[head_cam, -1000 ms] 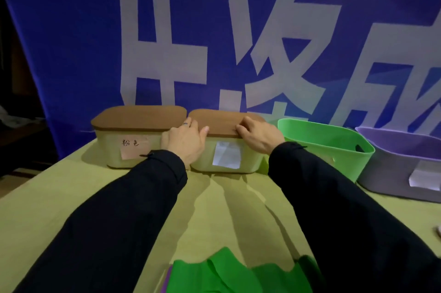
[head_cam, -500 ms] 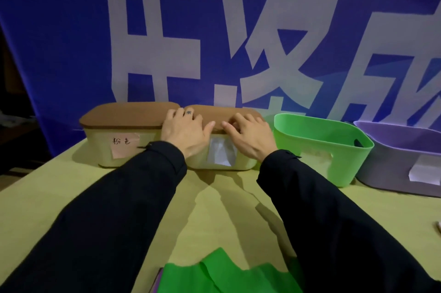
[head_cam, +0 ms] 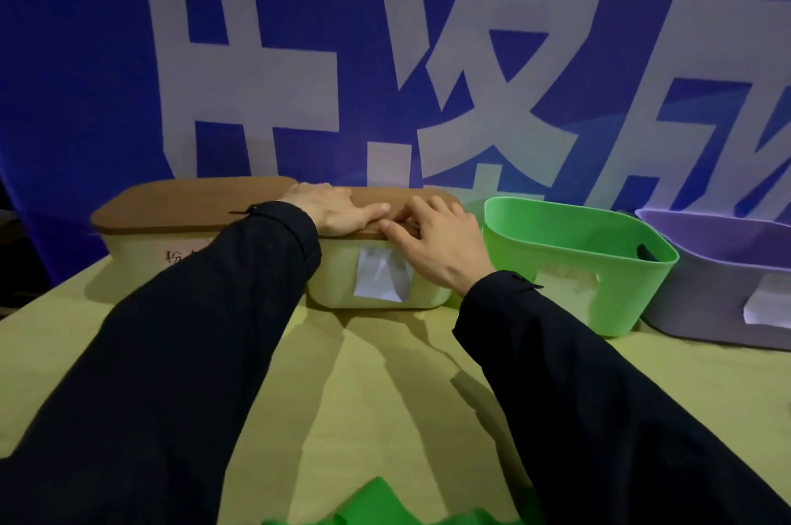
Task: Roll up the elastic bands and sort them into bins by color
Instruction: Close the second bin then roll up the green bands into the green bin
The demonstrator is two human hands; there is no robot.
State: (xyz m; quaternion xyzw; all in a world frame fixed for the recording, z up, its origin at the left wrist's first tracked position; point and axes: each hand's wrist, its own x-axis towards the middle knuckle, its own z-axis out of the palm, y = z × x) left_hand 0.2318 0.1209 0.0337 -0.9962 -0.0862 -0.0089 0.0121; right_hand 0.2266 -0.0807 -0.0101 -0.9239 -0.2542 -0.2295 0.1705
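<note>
Two cream bins with brown wooden lids stand side by side at the back of the table. My left hand (head_cam: 331, 210) lies flat on the lid (head_cam: 432, 197) of the right cream bin (head_cam: 338, 280), fingers stretched to the right. My right hand (head_cam: 436, 244) rests over the same lid's front edge, fingertips touching it beside the left thumb. The left cream bin (head_cam: 141, 248) carries a pink handwritten label, half hidden by my sleeve. A green bin (head_cam: 599, 250) and a purple bin (head_cam: 723, 289) stand open to the right. Green elastic bands (head_cam: 381, 503) lie at the bottom edge.
A blue banner with large white characters (head_cam: 257, 75) hangs right behind the bins. A white paper label (head_cam: 379, 278) is stuck on the right cream bin's front. The yellow-green table (head_cam: 385, 396) stretches between the bins and the bands.
Both hands have slid up from the right cream bin's front onto its lid and drawn closer together. The view has moved closer to the bins.
</note>
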